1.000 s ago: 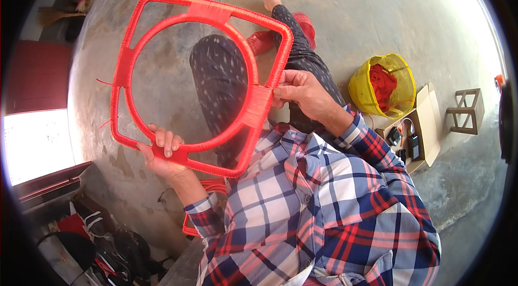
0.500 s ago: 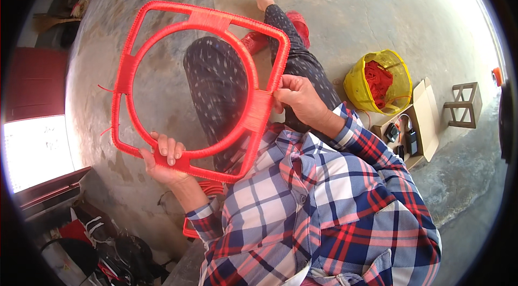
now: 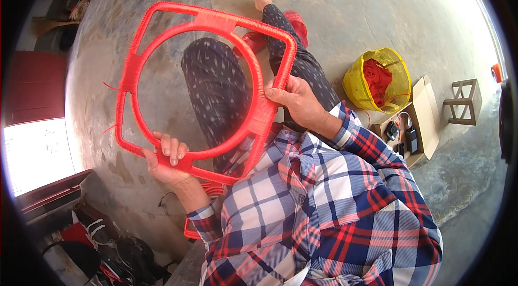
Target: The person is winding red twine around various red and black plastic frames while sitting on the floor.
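A red frame (image 3: 213,18), a rounded square with a ring inside it, is tilted above my lap. Red cord is wound tightly over it, with wide wrapped bands joining ring and square. My left hand (image 3: 171,163) grips the lower left band, fingers curled over it from inside the ring. On the right side, my right hand (image 3: 295,100) closes on the wrapped band, thumb pressed on top; its other fingers are mostly hidden behind the frame. Two loose cord ends stick out at the frame's left edge.
A yellow basket (image 3: 353,87) with red cord (image 3: 376,80) inside stands to the right. Beside it lie an open cardboard box (image 3: 426,119) with black devices and a small stool (image 3: 465,102). Red shoes (image 3: 297,28) are by my legs. Clutter fills the lower left.
The frame has shifted slightly to the right. My right hand has gone from pinching near the cord at the outer edge to laying its thumb over the right band. My left hand keeps its grip.
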### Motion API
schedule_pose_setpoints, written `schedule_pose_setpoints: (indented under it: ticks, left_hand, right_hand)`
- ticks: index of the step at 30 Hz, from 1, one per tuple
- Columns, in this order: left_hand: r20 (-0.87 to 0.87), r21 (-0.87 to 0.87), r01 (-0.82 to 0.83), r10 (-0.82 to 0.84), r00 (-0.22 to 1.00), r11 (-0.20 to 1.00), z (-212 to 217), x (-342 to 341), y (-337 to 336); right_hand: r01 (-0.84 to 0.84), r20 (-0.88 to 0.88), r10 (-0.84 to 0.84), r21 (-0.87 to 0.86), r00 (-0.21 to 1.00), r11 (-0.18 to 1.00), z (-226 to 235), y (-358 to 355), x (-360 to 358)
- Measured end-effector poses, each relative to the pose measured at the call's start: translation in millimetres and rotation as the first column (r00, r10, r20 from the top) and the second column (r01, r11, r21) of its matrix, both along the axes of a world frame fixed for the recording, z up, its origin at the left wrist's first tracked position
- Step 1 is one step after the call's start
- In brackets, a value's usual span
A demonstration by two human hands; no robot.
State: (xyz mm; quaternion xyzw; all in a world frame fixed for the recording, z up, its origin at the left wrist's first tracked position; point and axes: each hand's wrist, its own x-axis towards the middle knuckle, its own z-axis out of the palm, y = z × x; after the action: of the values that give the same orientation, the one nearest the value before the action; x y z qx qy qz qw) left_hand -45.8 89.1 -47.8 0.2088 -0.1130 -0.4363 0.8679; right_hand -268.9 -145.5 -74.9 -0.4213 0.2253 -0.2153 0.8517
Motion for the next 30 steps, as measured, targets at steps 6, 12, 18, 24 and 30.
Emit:
schedule_pose_setpoints:
  ticks: [6,12,18,24,30]
  left_hand:
    - [0.0,-0.013,0.006,-0.006,1.0,1.0,-3.0,1.4,1.1]
    - [0.002,-0.061,0.032,-0.032,0.999,0.998,-4.3,2.7,0.3]
    - [-0.027,-0.013,-0.022,0.022,0.999,1.0,-8.4,-1.1,1.5]
    - [-0.029,-0.034,-0.005,0.004,1.0,0.999,-7.1,-2.3,-1.0]
    - [0.023,-0.003,0.009,-0.009,1.0,1.0,1.7,-3.8,-4.6]
  right_hand:
    - [-0.099,-0.011,0.1,0.042,0.995,0.994,1.3,3.9,-2.5]
    - [-0.219,-0.009,0.22,0.081,0.975,0.972,4.5,11.7,-4.3]
    - [-0.194,-0.088,0.199,0.07,0.976,0.979,4.5,8.5,-5.9]
    - [-0.122,-0.079,0.149,0.272,0.986,0.955,10.9,5.3,-0.3]
    - [0.085,-0.146,-0.012,0.506,0.989,0.858,10.9,5.6,5.5]
